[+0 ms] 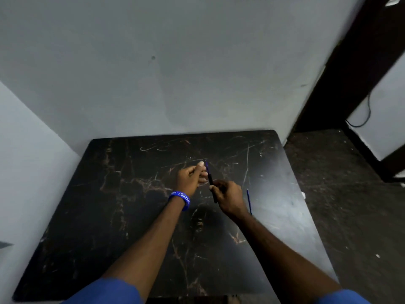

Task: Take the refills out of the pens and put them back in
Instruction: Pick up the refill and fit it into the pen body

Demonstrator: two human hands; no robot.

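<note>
My right hand [228,194] is closed around a dark pen barrel [211,180] above the middle of the black marble table [122,216]. A thin blue refill [207,167] sticks out of the barrel's far end. My left hand [192,175], with a blue wristband, pinches that refill near its tip. A second blue refill [249,201] lies loose on the table just right of my right hand.
The table stands in a corner, with grey walls [175,73] behind and to the left. On the right are a dark floor [350,194], a dark door frame [341,73] and a hanging cable [363,115].
</note>
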